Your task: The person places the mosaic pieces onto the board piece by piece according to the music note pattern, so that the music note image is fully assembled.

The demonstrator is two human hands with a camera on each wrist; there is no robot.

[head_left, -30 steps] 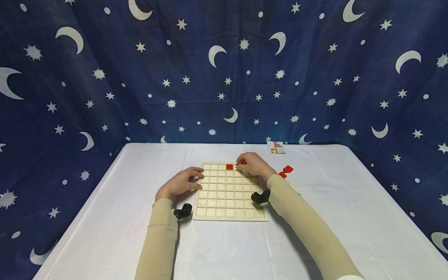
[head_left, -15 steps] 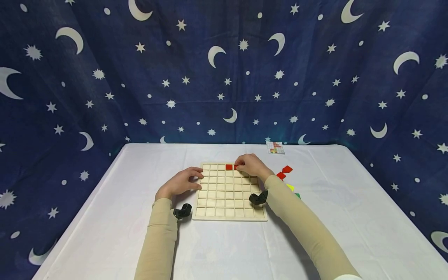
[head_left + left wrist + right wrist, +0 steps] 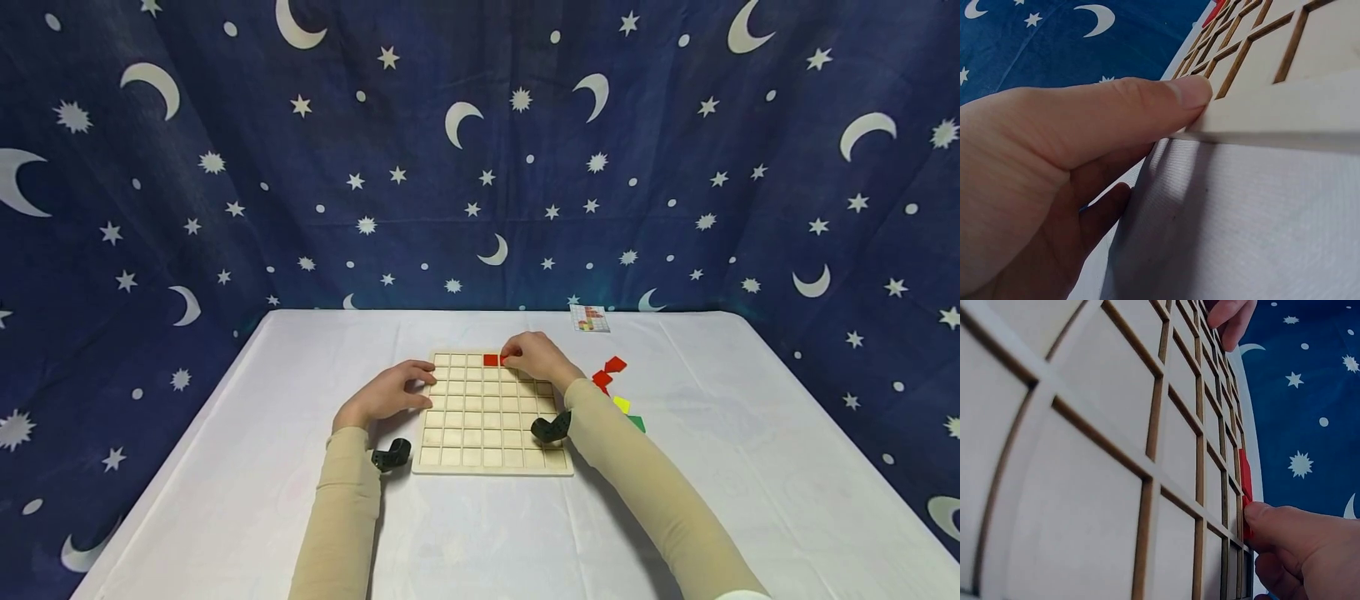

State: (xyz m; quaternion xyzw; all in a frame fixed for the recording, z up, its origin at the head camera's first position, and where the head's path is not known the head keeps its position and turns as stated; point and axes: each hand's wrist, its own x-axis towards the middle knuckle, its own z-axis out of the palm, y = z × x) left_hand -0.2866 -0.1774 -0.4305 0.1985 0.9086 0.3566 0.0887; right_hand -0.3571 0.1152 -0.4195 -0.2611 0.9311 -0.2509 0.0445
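Note:
A wooden grid board (image 3: 491, 414) lies on the white table. One red square tile (image 3: 491, 360) sits in the board's far row. My right hand (image 3: 531, 355) is curled over that row and pinches a second red tile (image 3: 503, 360) right beside the first. In the right wrist view a fingertip (image 3: 1272, 524) presses on the red tile (image 3: 1245, 481) at the board's edge (image 3: 1116, 444). My left hand (image 3: 388, 392) rests at the board's left rim. Its thumb (image 3: 1166, 100) lies straight on the rim (image 3: 1272, 119), the other fingers loosely bent on the cloth.
Loose tiles lie right of the board: two red (image 3: 615, 363) (image 3: 602, 378), a yellow (image 3: 621, 404), a green (image 3: 637, 422). A small pattern card (image 3: 590, 317) lies near the table's far edge. A blue star-and-moon cloth (image 3: 480, 150) hangs behind and at both sides.
My right hand has shifted slightly left along the far row, bringing the second red tile up against the first. The left hand has stayed put.

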